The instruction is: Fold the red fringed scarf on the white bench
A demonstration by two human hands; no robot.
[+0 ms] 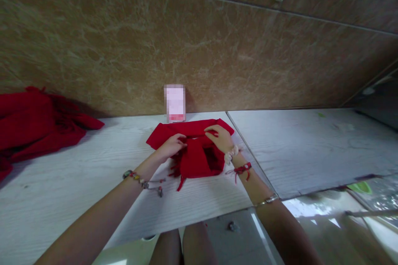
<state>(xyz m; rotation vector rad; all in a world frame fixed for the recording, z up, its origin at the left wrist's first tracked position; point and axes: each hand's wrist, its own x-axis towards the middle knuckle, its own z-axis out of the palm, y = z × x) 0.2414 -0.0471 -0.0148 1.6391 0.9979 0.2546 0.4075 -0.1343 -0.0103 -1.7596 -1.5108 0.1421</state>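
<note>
A red cloth [195, 165] with short fringes at its lower left lies partly folded on the white wood-grain table [124, 207]. Its upper part forms a long band, and a folded section lies below with a dark hollow at its right. My left hand [174, 145] rests at the cloth's left side, fingers bent over the band's lower edge; whether they pinch fabric is unclear. On the right, my right hand [218, 137] lies over the band, its thumb and fingers apart, touching the fabric.
Another heap of red cloth [37, 124] lies at the far left. A blurred pink-and-white upright object [175, 102] leans against the brown wall [217, 49] behind the cloth. The table's front edge is near my knees, and a green object [361, 187] is at the lower right.
</note>
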